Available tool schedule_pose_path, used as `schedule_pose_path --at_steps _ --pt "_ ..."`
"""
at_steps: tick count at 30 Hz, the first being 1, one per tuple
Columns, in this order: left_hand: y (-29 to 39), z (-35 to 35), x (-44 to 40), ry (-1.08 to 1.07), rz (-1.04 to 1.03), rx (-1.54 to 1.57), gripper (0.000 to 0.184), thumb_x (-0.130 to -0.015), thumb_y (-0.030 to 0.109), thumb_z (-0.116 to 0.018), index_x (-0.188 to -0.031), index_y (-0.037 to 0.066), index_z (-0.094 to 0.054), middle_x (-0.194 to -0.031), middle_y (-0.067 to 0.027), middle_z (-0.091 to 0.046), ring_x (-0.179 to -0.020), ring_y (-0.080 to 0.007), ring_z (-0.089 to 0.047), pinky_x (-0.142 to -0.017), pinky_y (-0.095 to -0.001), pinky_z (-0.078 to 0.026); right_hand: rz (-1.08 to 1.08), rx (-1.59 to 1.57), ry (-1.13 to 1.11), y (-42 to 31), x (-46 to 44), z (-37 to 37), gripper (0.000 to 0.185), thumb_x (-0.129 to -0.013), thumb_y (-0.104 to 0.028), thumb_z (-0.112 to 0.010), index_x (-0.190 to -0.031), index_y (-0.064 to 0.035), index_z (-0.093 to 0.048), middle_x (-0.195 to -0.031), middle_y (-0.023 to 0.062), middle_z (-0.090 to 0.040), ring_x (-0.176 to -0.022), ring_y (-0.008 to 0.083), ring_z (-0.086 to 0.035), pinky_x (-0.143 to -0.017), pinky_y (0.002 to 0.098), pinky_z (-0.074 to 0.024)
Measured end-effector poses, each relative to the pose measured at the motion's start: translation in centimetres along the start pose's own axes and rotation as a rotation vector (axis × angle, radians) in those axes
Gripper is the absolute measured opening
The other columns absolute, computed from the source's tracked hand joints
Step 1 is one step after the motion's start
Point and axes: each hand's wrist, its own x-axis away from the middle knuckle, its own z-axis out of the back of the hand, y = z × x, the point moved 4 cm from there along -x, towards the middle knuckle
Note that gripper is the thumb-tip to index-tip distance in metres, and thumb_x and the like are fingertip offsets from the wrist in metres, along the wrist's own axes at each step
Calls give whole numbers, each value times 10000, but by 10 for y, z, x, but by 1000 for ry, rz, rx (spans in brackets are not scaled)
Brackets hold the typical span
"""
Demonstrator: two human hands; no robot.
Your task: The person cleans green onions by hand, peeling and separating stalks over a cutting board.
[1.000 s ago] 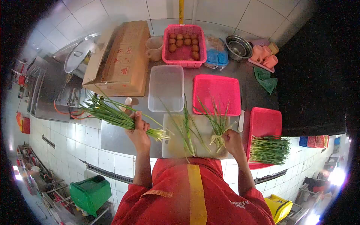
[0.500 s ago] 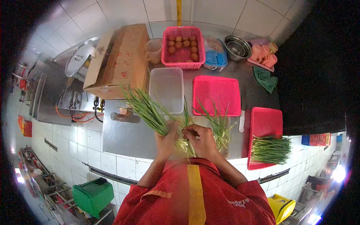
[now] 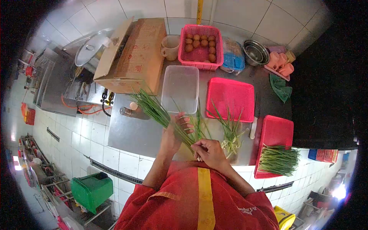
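Note:
A bunch of spring onions (image 3: 152, 108) lies across my left hand (image 3: 174, 134), held between its palm and thumb with the fingers loosely curled and partly apart. The green tops point up and left. My right hand (image 3: 211, 152) is closed in a pinch at the pale lower ends of the bunch, close to my red shirt; exactly which stems it grips is hidden. Just beyond my hands, more loose spring onions (image 3: 197, 126) lie on the steel table. Another small pile of spring onions (image 3: 230, 134) rests to the right of my right hand.
A clear plastic tub (image 3: 180, 90), a pink tray (image 3: 230, 100) and a knife (image 3: 253, 128) lie beyond my hands. On the right, a red tray (image 3: 278, 132) bears trimmed spring onions (image 3: 279, 160). A cardboard box (image 3: 136, 57) and a pink basket (image 3: 201, 63) of round brown items stand behind.
My left hand's fingers have loosened and spread around the bunch. My right hand has moved lower, to the stem ends. The camera view has shifted slightly.

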Motion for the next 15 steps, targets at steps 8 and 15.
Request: schedule_pose_path --at_steps 8,15 --pt "-8 4 0 -19 44 12 443 -948 441 -411 -1104 35 -494 -738 -49 -544 -731 -228 -581 -691 -377 -478 4 7 81 -8 0 1 196 -870 -134 -611 -766 32 -605 -585 41 -599 -492 63 -532 -442 231 -418" --pt "-6 -3 2 -65 34 108 398 -937 474 -410 -960 93 -523 -598 17 -398 -563 -174 -457 -601 -336 -406 -56 40 78 -3 -1 -2 251 -837 -220 -630 -733 8 -610 -586 96 -621 -519 170 -618 -512 315 -483"
